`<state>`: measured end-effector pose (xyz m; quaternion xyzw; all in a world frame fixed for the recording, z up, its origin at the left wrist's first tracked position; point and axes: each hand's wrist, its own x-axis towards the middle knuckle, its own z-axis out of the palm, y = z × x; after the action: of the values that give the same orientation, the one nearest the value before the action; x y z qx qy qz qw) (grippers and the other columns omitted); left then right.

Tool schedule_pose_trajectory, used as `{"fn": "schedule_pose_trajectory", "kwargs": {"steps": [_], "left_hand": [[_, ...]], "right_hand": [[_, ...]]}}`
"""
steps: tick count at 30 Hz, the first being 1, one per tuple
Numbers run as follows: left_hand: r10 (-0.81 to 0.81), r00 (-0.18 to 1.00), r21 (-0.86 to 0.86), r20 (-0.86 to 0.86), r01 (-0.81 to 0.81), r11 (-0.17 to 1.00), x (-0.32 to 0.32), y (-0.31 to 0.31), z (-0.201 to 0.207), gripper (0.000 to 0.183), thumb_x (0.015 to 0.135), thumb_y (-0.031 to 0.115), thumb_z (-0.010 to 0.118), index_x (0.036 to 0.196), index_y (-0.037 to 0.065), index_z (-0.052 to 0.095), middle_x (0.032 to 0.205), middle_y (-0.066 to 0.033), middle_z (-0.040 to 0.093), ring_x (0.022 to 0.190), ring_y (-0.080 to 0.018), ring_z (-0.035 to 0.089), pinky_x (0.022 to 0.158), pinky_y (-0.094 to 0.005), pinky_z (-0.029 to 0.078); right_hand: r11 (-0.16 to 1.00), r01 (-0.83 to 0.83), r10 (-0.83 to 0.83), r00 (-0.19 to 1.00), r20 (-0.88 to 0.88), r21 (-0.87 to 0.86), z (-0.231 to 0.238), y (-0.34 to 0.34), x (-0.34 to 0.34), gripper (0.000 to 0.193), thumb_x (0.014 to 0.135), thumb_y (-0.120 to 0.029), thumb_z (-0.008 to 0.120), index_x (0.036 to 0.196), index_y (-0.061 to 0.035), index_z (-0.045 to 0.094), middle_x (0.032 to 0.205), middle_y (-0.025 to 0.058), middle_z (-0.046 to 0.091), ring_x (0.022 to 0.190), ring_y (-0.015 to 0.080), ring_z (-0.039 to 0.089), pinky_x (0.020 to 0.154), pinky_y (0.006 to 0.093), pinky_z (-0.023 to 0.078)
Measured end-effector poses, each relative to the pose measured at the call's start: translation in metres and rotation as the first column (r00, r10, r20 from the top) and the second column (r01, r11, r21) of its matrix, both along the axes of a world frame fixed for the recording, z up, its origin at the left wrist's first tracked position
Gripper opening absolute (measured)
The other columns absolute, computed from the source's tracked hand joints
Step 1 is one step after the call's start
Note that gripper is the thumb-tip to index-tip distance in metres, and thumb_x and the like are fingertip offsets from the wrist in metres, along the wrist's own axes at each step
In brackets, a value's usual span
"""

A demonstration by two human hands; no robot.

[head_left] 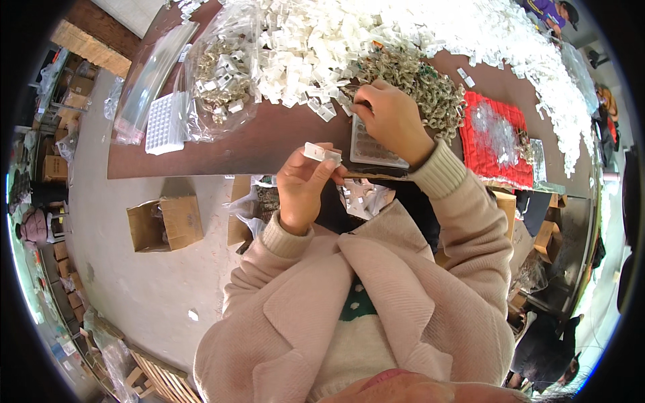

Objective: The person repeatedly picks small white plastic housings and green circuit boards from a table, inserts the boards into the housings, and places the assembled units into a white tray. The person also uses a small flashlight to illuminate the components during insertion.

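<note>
- Pink ribbed knit sleeves come up from six o'clock, cuffs thick and soft.
- Left hand [304,185], just below centre, has thumb and fingers pinched shut on a small white plastic clip [322,154] — a squat rectangular piece, held clear of the table edge.
- Right hand [393,121], at about one o'clock from the left, is curled with fingertips closed down at the edge of a heap of dull brass-coloured metal parts [416,84]; whether it grips one I cannot tell.
- Under that wrist lies a clear moulded tray [373,149], rectangular, dimpled in rows, sitting on the brown table [269,141].
- At three o'clock, a red gridded tray [487,151] with a crinkled clear bag on it.
- At ten o'clock, a white gridded tray [164,123] beside a glossy clear plastic bag [222,80] of mixed metal and white pieces.
- At twelve o'clock — farthest off — a wide drift of loose white plastic clips [403,27] across the table.
- At nine o'clock, on the grey floor, an open brown cardboard box [164,225].
</note>
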<state>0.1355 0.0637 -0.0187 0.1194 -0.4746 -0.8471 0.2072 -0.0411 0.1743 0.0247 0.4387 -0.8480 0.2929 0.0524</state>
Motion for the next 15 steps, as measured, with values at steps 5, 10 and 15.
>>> {"fn": "schedule_pose_trajectory", "kwargs": {"steps": [5, 10, 15], "left_hand": [[0.023, 1.0, -0.009, 0.001, -0.023, 1.0, 0.009, -0.01, -0.009, 0.025, 0.092, -0.001, 0.066, 0.117, -0.006, 0.063, 0.1, -0.0124, 0.069, 0.079, -0.0178, 0.067, 0.064, -0.0279, 0.055], [0.006, 1.0, 0.001, 0.006, -0.006, 1.0, 0.012, -0.013, -0.014, 0.025, 0.092, 0.0, 0.067, 0.115, -0.005, 0.063, 0.099, -0.0122, 0.069, 0.079, -0.0168, 0.066, 0.064, -0.0275, 0.055], [-0.031, 0.999, 0.041, -0.012, 0.031, 0.999, 0.009, -0.013, -0.011, 0.023, 0.091, 0.002, 0.068, 0.113, -0.004, 0.065, 0.1, -0.0115, 0.07, 0.08, -0.0172, 0.066, 0.067, -0.0284, 0.055]], "right_hand": [[0.929, 0.037, -0.016, 0.998, -0.058, 0.369, -0.012, -0.03, -0.019, 0.027, 0.076, -0.032, 0.076, 0.076, -0.0049, 0.071, 0.082, 0.0181, 0.067, 0.078, 0.0366, 0.067, 0.068, 0.0462, 0.051], [0.95, 0.011, -0.043, 0.995, 0.095, 0.311, -0.012, -0.026, -0.031, 0.027, 0.078, -0.032, 0.076, 0.081, -0.0047, 0.073, 0.077, 0.0154, 0.068, 0.076, 0.0338, 0.068, 0.067, 0.0439, 0.052], [0.997, 0.073, -0.078, 0.969, 0.235, 0.028, 0.011, 0.001, -0.04, 0.025, 0.085, -0.027, 0.074, 0.087, -0.0018, 0.072, 0.077, 0.0106, 0.07, 0.071, 0.0227, 0.068, 0.067, 0.0317, 0.053]]}}
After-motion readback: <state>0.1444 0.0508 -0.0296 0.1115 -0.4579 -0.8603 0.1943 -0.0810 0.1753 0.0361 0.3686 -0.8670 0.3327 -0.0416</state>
